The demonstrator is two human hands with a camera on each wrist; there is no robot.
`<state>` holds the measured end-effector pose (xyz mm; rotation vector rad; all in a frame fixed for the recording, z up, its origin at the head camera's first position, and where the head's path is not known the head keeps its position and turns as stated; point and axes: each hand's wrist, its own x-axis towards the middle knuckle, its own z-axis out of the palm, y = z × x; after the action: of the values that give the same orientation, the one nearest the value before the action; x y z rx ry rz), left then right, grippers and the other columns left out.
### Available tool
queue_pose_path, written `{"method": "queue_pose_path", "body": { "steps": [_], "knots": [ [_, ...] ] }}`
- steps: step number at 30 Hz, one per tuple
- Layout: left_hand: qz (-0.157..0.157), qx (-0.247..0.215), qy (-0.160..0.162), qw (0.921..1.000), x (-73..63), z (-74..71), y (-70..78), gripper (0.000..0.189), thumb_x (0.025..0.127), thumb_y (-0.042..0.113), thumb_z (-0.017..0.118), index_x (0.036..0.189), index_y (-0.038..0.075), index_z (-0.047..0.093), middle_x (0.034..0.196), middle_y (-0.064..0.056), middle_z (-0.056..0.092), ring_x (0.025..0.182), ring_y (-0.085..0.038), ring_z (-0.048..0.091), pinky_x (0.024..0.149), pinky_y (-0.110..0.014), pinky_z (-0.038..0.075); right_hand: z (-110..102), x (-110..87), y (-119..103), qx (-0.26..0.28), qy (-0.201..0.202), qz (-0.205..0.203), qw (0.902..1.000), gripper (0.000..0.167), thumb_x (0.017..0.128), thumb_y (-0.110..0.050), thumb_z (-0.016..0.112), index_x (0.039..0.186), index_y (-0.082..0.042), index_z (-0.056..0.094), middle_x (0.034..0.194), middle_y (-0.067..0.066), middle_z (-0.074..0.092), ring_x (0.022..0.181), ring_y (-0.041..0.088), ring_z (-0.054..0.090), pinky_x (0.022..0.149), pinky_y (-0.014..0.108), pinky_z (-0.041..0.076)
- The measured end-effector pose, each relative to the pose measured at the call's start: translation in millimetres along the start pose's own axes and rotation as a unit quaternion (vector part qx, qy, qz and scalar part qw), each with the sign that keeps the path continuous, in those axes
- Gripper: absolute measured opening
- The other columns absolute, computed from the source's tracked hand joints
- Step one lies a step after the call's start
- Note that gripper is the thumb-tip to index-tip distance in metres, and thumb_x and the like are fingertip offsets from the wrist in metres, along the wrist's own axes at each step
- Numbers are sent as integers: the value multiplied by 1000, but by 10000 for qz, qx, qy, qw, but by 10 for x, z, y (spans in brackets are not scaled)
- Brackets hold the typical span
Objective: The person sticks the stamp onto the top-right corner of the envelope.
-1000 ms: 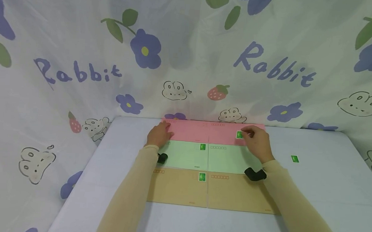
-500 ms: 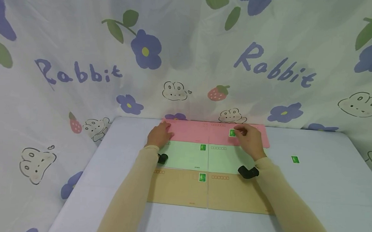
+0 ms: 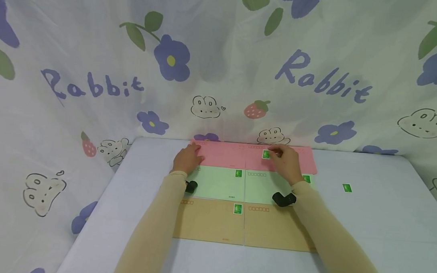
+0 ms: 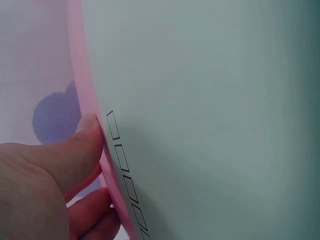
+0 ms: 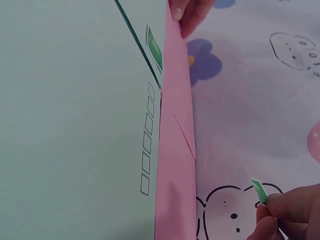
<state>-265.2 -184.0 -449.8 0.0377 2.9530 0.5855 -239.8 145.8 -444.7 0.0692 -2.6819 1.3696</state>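
Note:
My right hand (image 3: 287,161) pinches a small green stamp (image 3: 266,154) between thumb and fingers, over the left part of the right pink envelope (image 3: 304,161). In the right wrist view, the stamp (image 5: 259,191) stands tilted at the fingertips, apart from the paper. My left hand (image 3: 186,157) rests at the left end of the left pink envelope (image 3: 221,156). The left wrist view has its thumb (image 4: 90,145) lying along the pink edge, with other fingers touching it lower down. Part of that envelope's left end is hidden under the hand.
Green envelopes (image 3: 220,184) and brown envelopes (image 3: 208,220) lie in rows nearer me. Stamps sit on the left green, left brown and right green ones, the last partly behind my wrist. A loose stamp (image 3: 347,188) lies right on the white table. A printed curtain (image 3: 221,52) hangs behind.
My right hand has moved left along the right pink envelope with the stamp. The right green envelope's stamp has come into view beside my wrist. My left hand has stayed in place.

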Motion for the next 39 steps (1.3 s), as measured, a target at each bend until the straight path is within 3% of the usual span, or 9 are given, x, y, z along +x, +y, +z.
{"method": "queue_pose_path", "body": {
  "steps": [9,20,28,39],
  "knots": [
    [3,15,-25,10000,1,-9,5,57,99,28,65,147,2,49,155,-22,38,136,-48,43,112,-56,37,115,52,-3,214,127,-157,9996,20,99,-13,63,113,-1,72,103,16,69,88,28,59,74,35,49],
    [-20,81,-85,9999,2,-12,-7,58,100,29,64,148,2,47,155,-22,40,134,-47,46,112,-56,38,274,127,-44,466,-44,-14,9989,21,99,-15,64,114,-3,72,105,14,70,91,27,60,77,36,50],
    [-45,46,-95,9999,11,-14,0,58,99,29,64,148,2,48,156,-22,38,135,-48,44,113,-56,37,353,197,-84,427,-80,-135,9990,21,98,-14,65,113,-2,73,104,14,71,91,26,62,79,36,51],
    [-75,33,-95,9999,17,-4,4,57,99,29,65,148,4,49,154,-21,41,134,-47,45,112,-55,38,470,303,-111,701,-156,57,9974,20,96,-15,66,112,-3,73,104,14,70,96,26,62,84,38,52]
  ]
}}
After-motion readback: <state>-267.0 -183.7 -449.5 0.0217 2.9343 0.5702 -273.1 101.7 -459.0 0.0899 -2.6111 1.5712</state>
